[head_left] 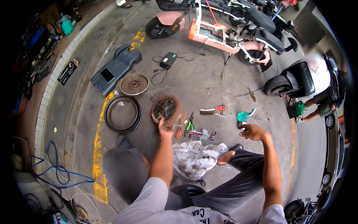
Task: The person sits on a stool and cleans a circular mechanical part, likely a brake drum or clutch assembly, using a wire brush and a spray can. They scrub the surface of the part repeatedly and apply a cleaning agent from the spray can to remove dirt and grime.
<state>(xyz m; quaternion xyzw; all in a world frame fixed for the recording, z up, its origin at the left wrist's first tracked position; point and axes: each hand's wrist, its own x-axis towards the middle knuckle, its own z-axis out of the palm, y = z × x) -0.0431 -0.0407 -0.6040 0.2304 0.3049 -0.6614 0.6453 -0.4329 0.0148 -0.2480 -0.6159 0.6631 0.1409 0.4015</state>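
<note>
Lying on the floor (209, 82) at the left, a black wheel rim (108, 118) is seen, with a round metal cover (134, 84) just beyond it. To their right, the wheel core (166, 109), copper-coloured around its edge, is grasped at its near side by the left hand (166, 130); whether it is lifted or rested on the floor cannot be told. Handling of the wheel core is judged to be the step in hand. Further right, an orange cord (180, 128), green-handled pliers (191, 123), small tools (201, 134) and a red-handled brush (219, 108) are laid out, with a stained cloth (197, 160) spread nearer the body. Furthest right, the right hand (254, 132) is held just beside a green container (244, 116); a small pale-and-dark piece (241, 125) is at its fingertips, but whether the grip is closed on it cannot be told. For any turn of the wheel core, a steady hold at its edge would be called for.
</note>
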